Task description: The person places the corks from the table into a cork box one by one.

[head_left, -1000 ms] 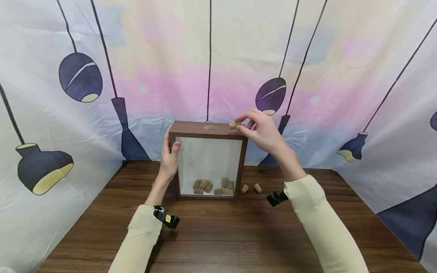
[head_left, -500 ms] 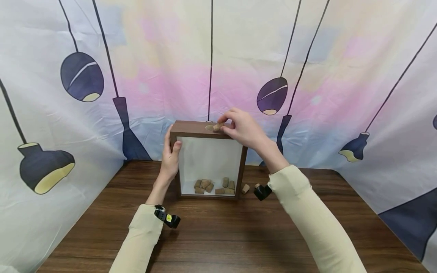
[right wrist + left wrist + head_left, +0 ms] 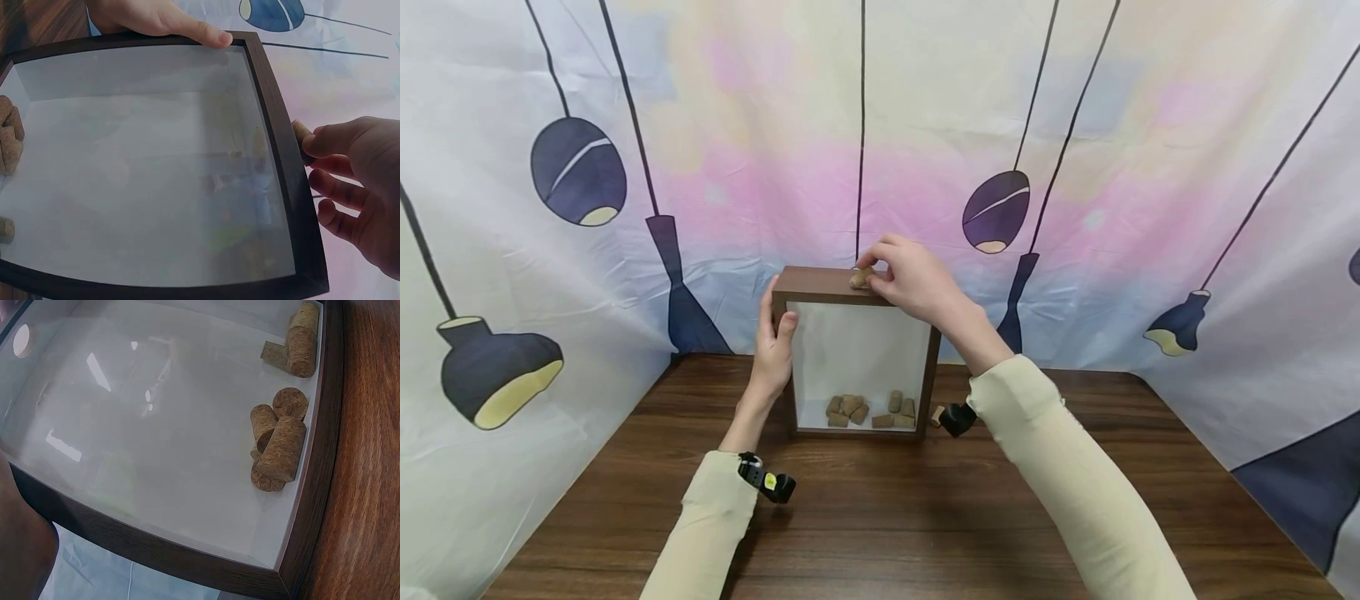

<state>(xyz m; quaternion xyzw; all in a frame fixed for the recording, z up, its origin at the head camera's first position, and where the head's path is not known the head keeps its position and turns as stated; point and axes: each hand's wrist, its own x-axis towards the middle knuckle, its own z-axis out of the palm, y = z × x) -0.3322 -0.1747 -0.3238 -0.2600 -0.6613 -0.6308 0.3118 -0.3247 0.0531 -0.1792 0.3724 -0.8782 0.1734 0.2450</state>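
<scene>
A brown wooden shadow box (image 3: pixel 853 297) with a clear front and white inside stands upright on the table. My left hand (image 3: pixel 772 350) grips its left side, thumb on the front frame and fingers along the side. Between thumb and fingers of my right hand (image 3: pixel 913 279), a cork (image 3: pixel 861 278) is pinched at the round hole in the box's top. The hole itself is covered by the cork and fingers. Inside, several corks (image 3: pixel 281 447) lie at the bottom in two groups. In the right wrist view the pinched cork (image 3: pixel 301 136) touches or nearly touches the top edge.
One loose cork (image 3: pixel 937 415) lies on the wooden table (image 3: pixel 865 517) just right of the box, partly behind the right wrist camera (image 3: pixel 958 419). A cloth backdrop (image 3: pixel 760 125) printed with lamps hangs behind the table.
My right hand has carried the cork leftward along the box's top, from its right end to the hole. The left hand and the box stay in place.
</scene>
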